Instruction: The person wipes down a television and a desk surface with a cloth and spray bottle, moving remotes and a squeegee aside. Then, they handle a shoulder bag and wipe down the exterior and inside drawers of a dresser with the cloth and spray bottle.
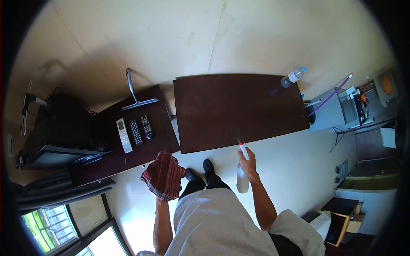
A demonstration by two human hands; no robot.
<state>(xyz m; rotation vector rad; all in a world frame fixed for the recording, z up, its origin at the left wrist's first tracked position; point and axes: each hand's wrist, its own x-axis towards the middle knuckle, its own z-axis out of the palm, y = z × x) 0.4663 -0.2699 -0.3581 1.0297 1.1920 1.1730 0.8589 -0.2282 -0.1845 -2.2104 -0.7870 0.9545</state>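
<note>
A white spray bottle (242, 181) with a red nozzle is gripped around its neck by my right hand (248, 164). Its nozzle points toward the near edge of the dark brown tabletop (239, 111). A folded red checked cloth (164, 176) covers my left hand (162, 199), so most of the fingers are hidden; the cloth is held up beside the lower dark table (115, 164). At the far right corner of the tabletop stands a clear plastic bottle (293, 77) with a blue cap.
On the left table lie a white remote (124, 135), two black remotes (136, 132) (147, 127) and a grey squeegee (136, 100). A television (64, 155) stands at its left end. A purple stick (331, 98) leans at the right, near a grey cabinet (326, 112).
</note>
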